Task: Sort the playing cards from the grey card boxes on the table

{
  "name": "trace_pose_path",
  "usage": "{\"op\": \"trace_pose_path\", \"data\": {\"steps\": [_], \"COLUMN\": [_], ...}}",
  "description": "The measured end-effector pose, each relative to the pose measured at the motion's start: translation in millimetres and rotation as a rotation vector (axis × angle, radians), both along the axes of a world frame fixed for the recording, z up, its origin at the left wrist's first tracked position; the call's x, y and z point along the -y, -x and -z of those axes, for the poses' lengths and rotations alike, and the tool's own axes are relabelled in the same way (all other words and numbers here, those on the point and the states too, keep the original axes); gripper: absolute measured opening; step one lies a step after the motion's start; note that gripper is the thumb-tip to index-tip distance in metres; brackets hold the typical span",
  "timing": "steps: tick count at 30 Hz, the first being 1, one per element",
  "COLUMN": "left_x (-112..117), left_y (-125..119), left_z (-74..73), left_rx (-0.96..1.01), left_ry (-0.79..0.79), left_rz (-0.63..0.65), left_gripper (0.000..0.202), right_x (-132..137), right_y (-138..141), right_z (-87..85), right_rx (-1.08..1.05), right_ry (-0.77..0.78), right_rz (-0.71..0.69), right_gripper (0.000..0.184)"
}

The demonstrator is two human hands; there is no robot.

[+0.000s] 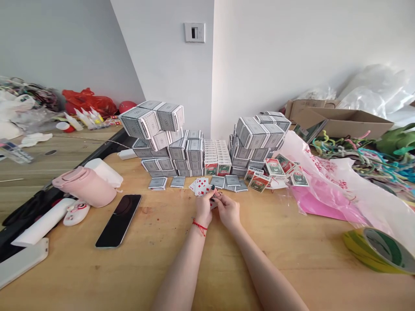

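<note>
Both my hands meet over the middle of the wooden table (pixel 227 276). My left hand (pixel 204 208), with a red string at the wrist, is closed on a fan of playing cards (pixel 200 186) showing red diamonds. My right hand (pixel 228 211) is closed next to it, its fingers pinching at the cards' right edge. Just beyond the hands lie a few small grey-backed card decks (pixel 158 183) in a row. Behind them rise stacks of grey card boxes, one on the left (pixel 162 138) and one on the right (pixel 257 140), with red-and-green boxed decks (pixel 216 157) between.
A black phone (pixel 118 220) lies at the left by a pink case (pixel 86 185) and white rolls. A pink plastic bag (pixel 324 190), a yellow-green tape roll (pixel 379 250), a cardboard box (pixel 343 121) and tangled cords sit at the right. Walls stand close behind.
</note>
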State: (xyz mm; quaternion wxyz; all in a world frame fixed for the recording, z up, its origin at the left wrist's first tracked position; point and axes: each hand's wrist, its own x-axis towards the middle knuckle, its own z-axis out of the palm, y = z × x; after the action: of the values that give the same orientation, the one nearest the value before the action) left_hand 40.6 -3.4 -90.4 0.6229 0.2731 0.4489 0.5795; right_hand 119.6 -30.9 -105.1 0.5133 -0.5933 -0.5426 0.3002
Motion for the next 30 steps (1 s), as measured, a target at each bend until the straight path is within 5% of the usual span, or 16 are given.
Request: {"op": "trace_pose_path", "data": {"steps": [13,21,30], "left_x": [-6.7,-11.4,-9.7], "left_y": [5.2,14.5,15.8], "left_z": [13.5,13.1,10.6], "left_rx": [-0.195,-0.381,-0.502], "left_ry": [-0.227,-0.238,-0.290], "left_rz": [0.022,-0.010,0.013], "left_gripper": [0.035,0.025,0.030], "right_x": [-12.7,-13.3,-13.3], "right_y": [-20.3,-27.3,-30.4], "right_z": [5.2,4.6,6.1], "right_rx": [-0.563,-0.389,-0.406], "right_ry": [0.088,0.053,0.064], "right_rz": [0.020,-0.018,-0.098], "right_gripper": [0.032,0.025,0.053]}}
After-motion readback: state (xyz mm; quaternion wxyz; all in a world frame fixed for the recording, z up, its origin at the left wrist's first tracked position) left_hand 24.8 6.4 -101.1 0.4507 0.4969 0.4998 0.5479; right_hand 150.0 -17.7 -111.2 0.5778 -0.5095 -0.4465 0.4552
